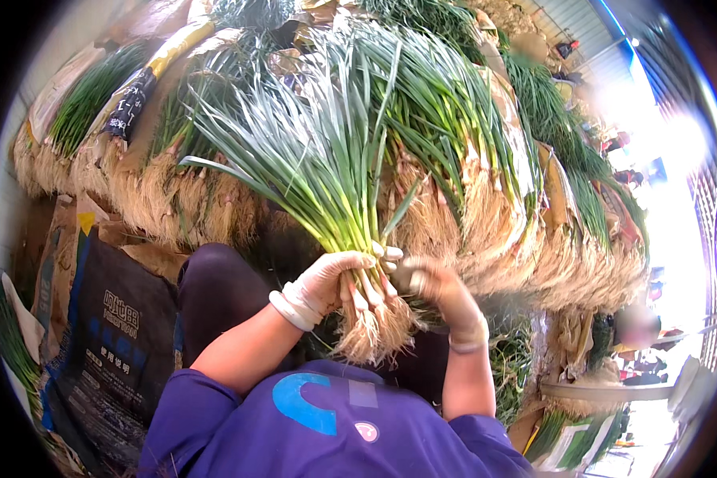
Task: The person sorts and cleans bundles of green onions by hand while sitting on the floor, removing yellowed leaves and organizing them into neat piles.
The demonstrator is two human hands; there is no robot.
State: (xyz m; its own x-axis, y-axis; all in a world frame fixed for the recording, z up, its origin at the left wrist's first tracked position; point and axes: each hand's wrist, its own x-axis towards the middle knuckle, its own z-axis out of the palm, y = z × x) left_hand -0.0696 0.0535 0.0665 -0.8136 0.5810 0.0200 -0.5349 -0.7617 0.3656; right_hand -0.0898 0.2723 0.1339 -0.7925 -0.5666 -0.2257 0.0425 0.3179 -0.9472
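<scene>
My left hand (pixel 330 281), in a thin whitish glove, is closed around a bunch of green garlic (pixel 340 206). It grips the bunch just above the small bulbs, and the long leaves fan out upward. Tan roots (pixel 379 328) hang below the hand, over my lap. My right hand (pixel 448 299), also gloved, is beside the bunch on its right. Its fingers are bent and blurred, so whether they hold anything does not show.
Rooted green garlic (pixel 430 119) is heaped in a long row before me, with more bunches (pixel 95 101) at the far left. A dark printed sack (pixel 119 334) stands by my knee (pixel 227 287). Loose leaves (pixel 511 352) lie at the right. Blurred people are in the right background.
</scene>
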